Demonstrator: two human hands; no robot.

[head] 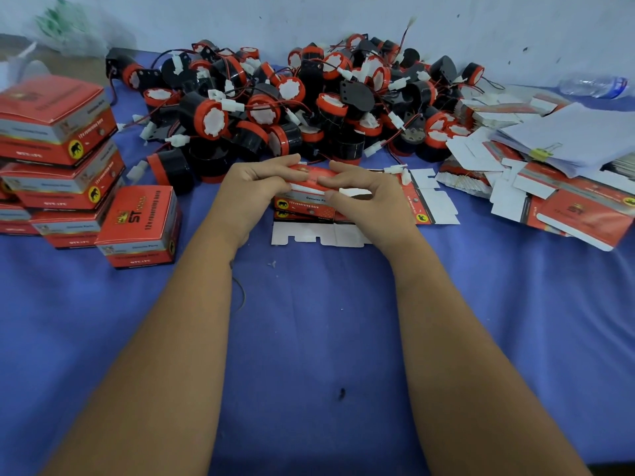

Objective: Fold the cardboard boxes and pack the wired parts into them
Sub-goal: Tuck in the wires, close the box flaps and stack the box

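A blue-covered counter point(309, 338) fills the view, its whole near half bare around the two forearms. Along the far edge, against the pale wall, lies a big heap of wired parts point(309, 97): black drums with red caps, white centres and thin red-black leads ending in white plugs, too many and too tangled to count. At the right edge sits a slumped pile of flat box blanks point(549, 187), red print on one side and white on the other, under a sheaf of white paper held by a yellow clip. At the left edge stand the folded boxes point(62, 159), red with a yellow elephant badge; six or seven show, some cut off by the frame. Mid-counter, just in front of the heap, both hands pinch one unfolded box point(311, 187), red with white flaps, lifted above a few more blanks lying flat. The left hand point(254, 183) grips its left end with curled fingers, and the right hand point(364, 194) pinches its right side.
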